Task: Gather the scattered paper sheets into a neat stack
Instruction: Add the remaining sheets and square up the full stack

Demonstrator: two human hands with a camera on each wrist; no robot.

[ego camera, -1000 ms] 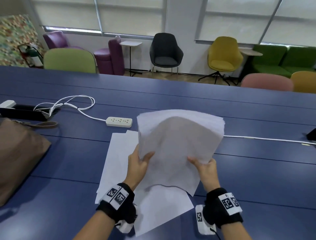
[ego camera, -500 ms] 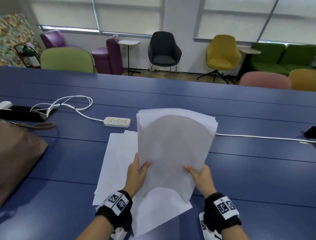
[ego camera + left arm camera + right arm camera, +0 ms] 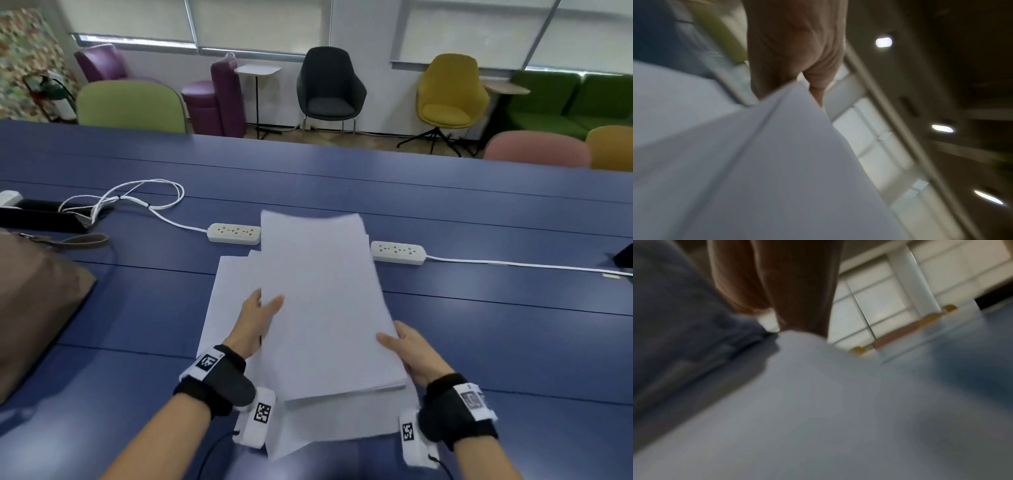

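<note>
A thick stack of white paper sheets [image 3: 322,301] is held between both hands above the blue table [image 3: 479,325], lying nearly flat and tilted toward me. My left hand [image 3: 260,318] grips its left edge, thumb on top. My right hand [image 3: 407,349] grips its right edge near the lower corner. More loose white sheets [image 3: 229,294] lie on the table beneath, showing at the left and at the near edge [image 3: 308,435]. Both wrist views are blurred, showing the paper [image 3: 756,162] at the left hand [image 3: 797,61] and the paper [image 3: 818,402] at the right hand [image 3: 797,296].
Two white power strips [image 3: 234,233] [image 3: 398,252] with cords lie just beyond the paper. A brown bag [image 3: 37,301] and a black item [image 3: 41,217] sit at the left. A dark object [image 3: 623,255] is at the right edge. Chairs stand behind the table.
The stack stood upright and bowed before; it has now swung down to lie almost flat. A second power strip behind it has come into sight.
</note>
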